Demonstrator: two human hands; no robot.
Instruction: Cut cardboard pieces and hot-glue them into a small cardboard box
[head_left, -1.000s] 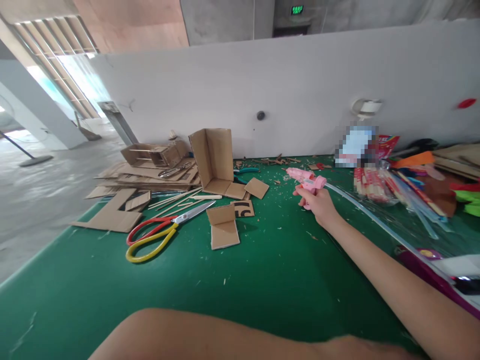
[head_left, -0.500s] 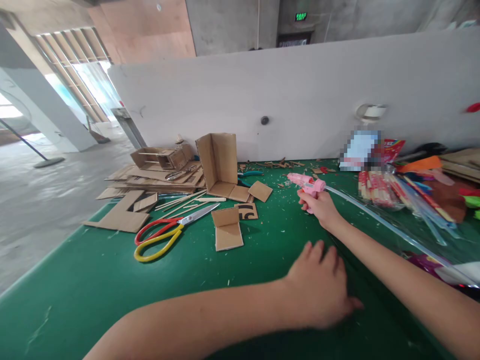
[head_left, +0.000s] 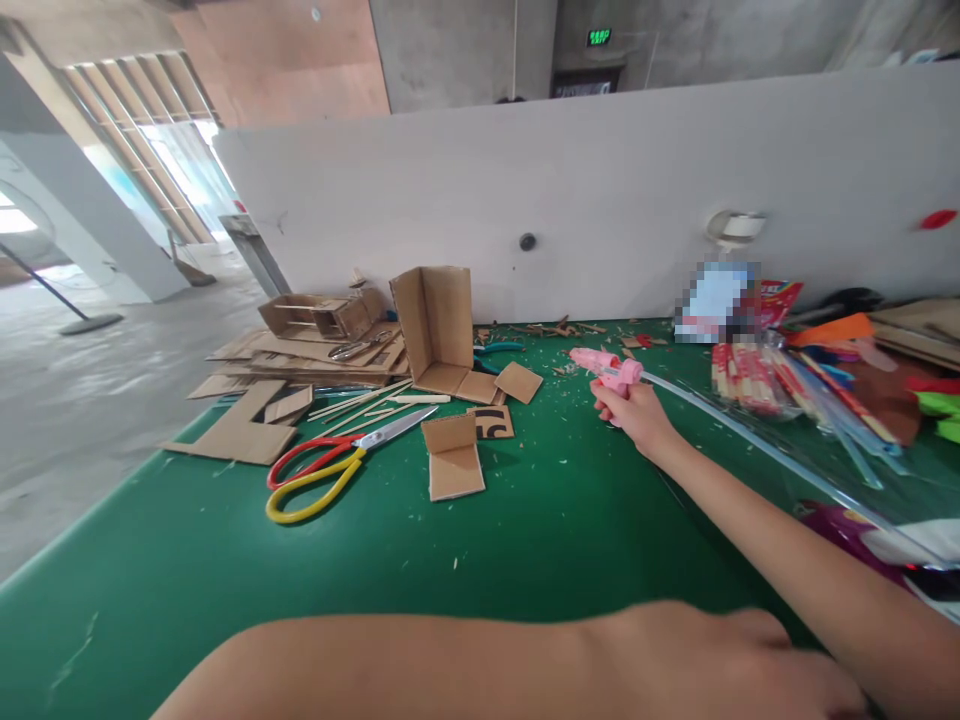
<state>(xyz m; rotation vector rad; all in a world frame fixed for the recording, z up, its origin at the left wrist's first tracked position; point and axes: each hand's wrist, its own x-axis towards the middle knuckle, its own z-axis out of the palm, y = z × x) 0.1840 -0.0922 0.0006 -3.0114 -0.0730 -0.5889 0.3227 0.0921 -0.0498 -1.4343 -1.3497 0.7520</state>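
Observation:
My right hand [head_left: 634, 415] is wrapped round the handle of a pink hot glue gun [head_left: 606, 368], its nozzle pointing left. A long translucent glue stick [head_left: 750, 440] runs from the gun's back end toward the lower right. Low in the picture, my left hand [head_left: 720, 655] lies across by my right forearm; it is blurred and its fingers cannot be made out. A small bent cardboard piece [head_left: 456, 460] sits on the green tabletop [head_left: 360, 570], left of the gun. Behind it stands a taller folded cardboard corner [head_left: 435, 330].
Scissors [head_left: 352, 470] with red and yellow handles lie open at left, beside thin wooden sticks [head_left: 360, 402] and stacked cardboard [head_left: 300, 360]. Teal-handled pliers [head_left: 499, 348] rest behind the cardboard corner. Packaged sticks [head_left: 750, 380] are at right. A white partition [head_left: 600, 190] borders the table's back.
My left hand has moved down and to the right, from the table's middle to beside my right forearm. My right hand still holds the glue gun in nearly the same place.

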